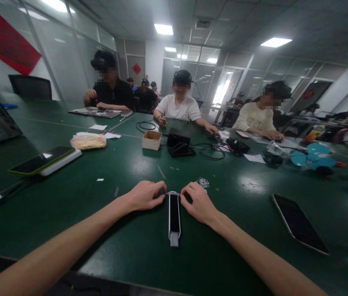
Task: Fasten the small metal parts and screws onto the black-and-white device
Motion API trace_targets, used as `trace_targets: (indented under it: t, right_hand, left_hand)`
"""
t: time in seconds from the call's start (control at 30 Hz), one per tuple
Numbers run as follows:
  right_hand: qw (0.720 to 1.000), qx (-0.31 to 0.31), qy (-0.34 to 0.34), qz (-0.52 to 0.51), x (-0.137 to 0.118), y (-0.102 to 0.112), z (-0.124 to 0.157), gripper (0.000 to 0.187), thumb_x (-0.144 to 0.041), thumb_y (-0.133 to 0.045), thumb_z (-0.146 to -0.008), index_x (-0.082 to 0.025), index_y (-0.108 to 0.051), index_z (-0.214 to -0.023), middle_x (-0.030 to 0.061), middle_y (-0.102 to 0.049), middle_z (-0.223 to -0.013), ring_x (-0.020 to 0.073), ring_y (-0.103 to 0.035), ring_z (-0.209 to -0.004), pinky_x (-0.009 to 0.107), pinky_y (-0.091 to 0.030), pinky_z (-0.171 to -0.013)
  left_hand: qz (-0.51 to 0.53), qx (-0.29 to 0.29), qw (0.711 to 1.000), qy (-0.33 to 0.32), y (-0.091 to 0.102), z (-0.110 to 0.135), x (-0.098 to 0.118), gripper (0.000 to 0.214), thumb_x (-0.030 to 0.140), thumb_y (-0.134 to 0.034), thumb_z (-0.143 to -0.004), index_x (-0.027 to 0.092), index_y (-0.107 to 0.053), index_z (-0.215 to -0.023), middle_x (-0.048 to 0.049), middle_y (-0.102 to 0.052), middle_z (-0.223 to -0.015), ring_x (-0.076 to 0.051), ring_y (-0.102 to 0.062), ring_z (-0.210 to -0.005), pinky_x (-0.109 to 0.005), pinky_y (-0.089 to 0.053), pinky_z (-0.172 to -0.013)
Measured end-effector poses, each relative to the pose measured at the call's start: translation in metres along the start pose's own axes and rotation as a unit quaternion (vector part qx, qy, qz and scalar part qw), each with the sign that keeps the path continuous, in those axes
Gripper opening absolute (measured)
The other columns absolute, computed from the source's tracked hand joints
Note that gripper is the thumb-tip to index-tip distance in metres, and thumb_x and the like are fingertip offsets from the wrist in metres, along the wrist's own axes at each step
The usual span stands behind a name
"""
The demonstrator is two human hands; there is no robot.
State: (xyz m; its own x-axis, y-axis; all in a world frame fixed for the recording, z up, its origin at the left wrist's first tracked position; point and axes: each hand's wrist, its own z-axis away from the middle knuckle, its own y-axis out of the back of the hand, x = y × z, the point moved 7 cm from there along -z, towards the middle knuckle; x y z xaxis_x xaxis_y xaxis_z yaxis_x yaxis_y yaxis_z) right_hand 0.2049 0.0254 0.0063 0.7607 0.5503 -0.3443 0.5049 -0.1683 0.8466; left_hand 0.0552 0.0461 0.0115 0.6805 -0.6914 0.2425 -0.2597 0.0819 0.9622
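A slim black device with a white-silver border [174,216] lies lengthwise before me on the green table. A pale grey tab sticks out of its near end. At its far end is a small metal piece, partly covered by my fingers. My left hand [147,195] pinches at the left side of that end, thumb and forefinger close together. From the right, my right hand [199,201] is curled in a similar pinch against the same end. What exactly sits between the fingertips is too small to make out. Just beyond my right hand lies a round metal disc with cut-outs [203,182].
A phone [300,224] lies to the right, another green-edged phone [42,159] to the left on a white block. Further back are an open cardboard box [152,140], a black stand [180,144], cables and blue fan blades [314,156]. Several people sit across the table.
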Motion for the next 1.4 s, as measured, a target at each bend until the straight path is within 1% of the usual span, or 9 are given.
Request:
trace_targets:
  t: [0.27,0.5,0.63,0.8,1.03,1.2,1.27,1.33,1.4]
  right_hand:
    - [1.000,-0.001,-0.002,0.004,-0.003,0.003,-0.001,0.010,-0.017,-0.054,-0.088,-0.016,-0.060,-0.080,0.0066,-0.059,-0.085,0.0191,-0.052,-0.081,0.034,-0.045,-0.074]
    - [1.000,-0.003,0.000,0.018,-0.003,0.003,-0.002,0.009,-0.017,-0.055,-0.088,-0.017,-0.059,-0.080,0.0055,-0.059,-0.084,0.0180,-0.052,-0.079,0.032,-0.045,-0.072]
    - [1.000,-0.008,-0.004,0.019,-0.004,0.003,-0.002,0.008,-0.017,-0.055,-0.088,-0.017,-0.059,-0.080,0.0052,-0.059,-0.084,0.0177,-0.052,-0.079,0.032,-0.045,-0.072]
    - [1.000,-0.009,-0.005,0.014,-0.003,0.003,-0.002,0.009,-0.017,-0.055,-0.088,-0.016,-0.059,-0.080,0.0058,-0.060,-0.084,0.0179,-0.052,-0.080,0.032,-0.045,-0.073]
    - [1.000,0.002,0.009,0.025,-0.003,0.002,-0.002,0.007,-0.017,-0.055,-0.087,-0.017,-0.059,-0.080,0.0061,-0.059,-0.084,0.0191,-0.052,-0.082,0.033,-0.045,-0.075]
    - [1.000,-0.015,0.008,0.018,-0.006,0.003,-0.002,0.008,-0.017,-0.055,-0.088,-0.016,-0.061,-0.083,0.0063,-0.060,-0.086,0.0183,-0.052,-0.082,0.031,-0.045,-0.073]
    - [0.999,-0.023,0.022,0.021,-0.007,0.006,-0.002,0.008,-0.018,-0.054,-0.089,-0.016,-0.062,-0.085,0.0065,-0.061,-0.087,0.0181,-0.053,-0.083,0.031,-0.045,-0.074]
    - [0.998,-0.026,0.055,0.030,-0.004,0.011,-0.003,0.009,-0.019,-0.054,-0.089,-0.016,-0.062,-0.087,0.0070,-0.062,-0.088,0.0183,-0.054,-0.083,0.032,-0.045,-0.076]
    - [0.995,-0.019,0.088,0.048,0.005,0.021,-0.003,0.011,-0.019,-0.053,-0.090,-0.016,-0.063,-0.087,0.0075,-0.063,-0.089,0.0186,-0.055,-0.084,0.033,-0.044,-0.078]
  left_hand:
    - [0.014,0.059,0.998,0.033,0.011,0.000,-0.012,0.025,0.037,-0.046,-0.092,0.017,-0.055,-0.104,0.0022,-0.060,-0.065,-0.015,-0.058,-0.058,-0.025,-0.040,-0.058]
    - [0.006,0.013,1.000,-0.024,-0.001,0.000,-0.004,0.022,0.035,-0.047,-0.093,0.019,-0.060,-0.100,0.0013,-0.062,-0.067,-0.015,-0.060,-0.060,-0.024,-0.040,-0.059]
    - [0.001,0.018,0.999,-0.027,-0.001,-0.001,-0.003,0.022,0.035,-0.046,-0.093,0.019,-0.061,-0.098,0.0012,-0.062,-0.066,-0.015,-0.059,-0.060,-0.023,-0.040,-0.058]
    - [0.009,0.012,0.999,-0.035,-0.001,-0.001,-0.003,0.022,0.033,-0.047,-0.093,0.020,-0.061,-0.103,0.0011,-0.064,-0.070,-0.014,-0.061,-0.062,-0.022,-0.040,-0.060]
    - [0.009,0.018,0.999,-0.036,-0.004,-0.001,-0.004,0.023,0.033,-0.047,-0.093,0.021,-0.061,-0.105,0.0017,-0.064,-0.068,-0.014,-0.061,-0.062,-0.022,-0.041,-0.060]
    - [0.004,0.017,0.999,-0.033,-0.003,-0.002,-0.002,0.023,0.033,-0.047,-0.093,0.021,-0.061,-0.106,0.0014,-0.065,-0.069,-0.014,-0.061,-0.062,-0.022,-0.041,-0.060]
    - [0.003,0.015,0.999,-0.033,-0.002,-0.001,-0.002,0.023,0.033,-0.046,-0.094,0.021,-0.061,-0.106,0.0014,-0.065,-0.069,-0.014,-0.061,-0.062,-0.022,-0.041,-0.060]
    - [0.004,0.016,0.999,-0.034,-0.002,-0.001,-0.001,0.023,0.033,-0.046,-0.094,0.021,-0.061,-0.105,0.0016,-0.064,-0.068,-0.014,-0.060,-0.061,-0.022,-0.041,-0.060]
    - [0.006,0.016,0.999,-0.036,-0.001,-0.002,-0.001,0.023,0.033,-0.045,-0.094,0.020,-0.061,-0.104,0.0016,-0.064,-0.068,-0.013,-0.060,-0.060,-0.022,-0.041,-0.059]
